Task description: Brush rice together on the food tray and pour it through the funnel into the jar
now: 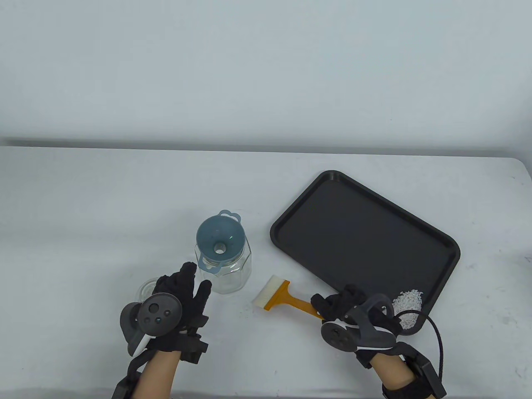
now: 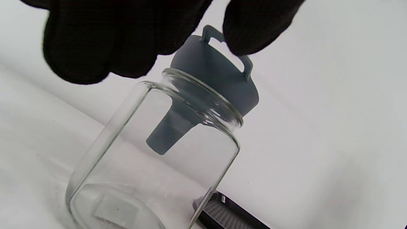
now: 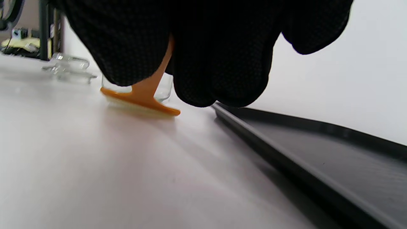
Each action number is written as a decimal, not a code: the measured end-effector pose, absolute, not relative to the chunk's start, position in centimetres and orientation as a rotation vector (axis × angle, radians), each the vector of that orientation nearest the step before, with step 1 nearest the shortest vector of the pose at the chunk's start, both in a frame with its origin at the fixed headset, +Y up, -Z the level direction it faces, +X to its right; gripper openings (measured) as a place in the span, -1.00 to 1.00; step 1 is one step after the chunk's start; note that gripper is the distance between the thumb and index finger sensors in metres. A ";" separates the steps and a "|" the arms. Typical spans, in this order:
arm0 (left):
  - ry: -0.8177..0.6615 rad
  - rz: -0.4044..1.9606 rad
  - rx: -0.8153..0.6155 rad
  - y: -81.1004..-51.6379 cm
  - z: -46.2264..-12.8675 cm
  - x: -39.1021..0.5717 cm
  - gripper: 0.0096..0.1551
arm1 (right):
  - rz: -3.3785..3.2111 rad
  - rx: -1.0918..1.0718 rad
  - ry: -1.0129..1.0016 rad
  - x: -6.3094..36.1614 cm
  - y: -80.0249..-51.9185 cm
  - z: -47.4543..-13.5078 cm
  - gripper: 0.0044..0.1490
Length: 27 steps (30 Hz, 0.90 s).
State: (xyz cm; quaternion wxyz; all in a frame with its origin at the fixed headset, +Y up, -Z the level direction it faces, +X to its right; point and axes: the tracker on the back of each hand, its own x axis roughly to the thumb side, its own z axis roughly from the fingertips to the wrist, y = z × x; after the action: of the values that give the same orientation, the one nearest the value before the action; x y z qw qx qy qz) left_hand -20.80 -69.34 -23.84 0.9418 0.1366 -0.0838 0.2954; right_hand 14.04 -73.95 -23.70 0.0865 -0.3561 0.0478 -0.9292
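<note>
Rice: white grains (image 1: 408, 306) are sitting heaped at the flat black food tray's (image 1: 353, 224) lower-right corner; brushing looks done.
Pouring: not yet; the clear glass jar (image 1: 226, 270) is looking empty under the blue-grey plastic funnel (image 1: 218, 241).
Hands: your right hand (image 1: 343, 305) is gripping the orange-handled brush (image 1: 276, 296); your left hand (image 1: 183, 291) is hovering spread beside the jar.

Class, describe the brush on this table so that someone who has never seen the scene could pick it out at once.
Start at the big black food tray on the table's right side, then look just off its near left edge, between it and the glass jar topped by the blue funnel. There lies the brush, its handle in the right hand. It alone is orange, with a flat band of white bristles.
</note>
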 end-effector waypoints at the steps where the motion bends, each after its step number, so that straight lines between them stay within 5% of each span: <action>1: -0.171 0.602 0.279 -69.3 -23.8 -20.8 -0.18 | -2.746 -1.064 0.136 13.9 -74.2 -23.6 -0.30; 11: -0.172 0.597 0.276 -69.4 -23.9 -20.8 -0.19 | -2.565 -1.127 0.093 11.8 -77.0 -23.1 -0.19; 23: -0.172 0.597 0.272 -69.4 -23.8 -20.7 -0.19 | -2.601 -1.116 -0.025 11.9 -76.6 -23.5 -0.25; 27: -0.171 0.597 0.271 -69.4 -23.8 -20.7 -0.19 | -2.752 -0.965 0.144 13.4 -74.2 -24.3 -0.25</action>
State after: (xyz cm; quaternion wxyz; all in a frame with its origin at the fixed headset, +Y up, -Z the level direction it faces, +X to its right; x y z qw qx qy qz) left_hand -20.69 -69.40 -23.84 0.9431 0.1332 -0.0840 0.2929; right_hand 13.40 -74.19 -24.28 0.1107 -0.3286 0.0491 -0.9367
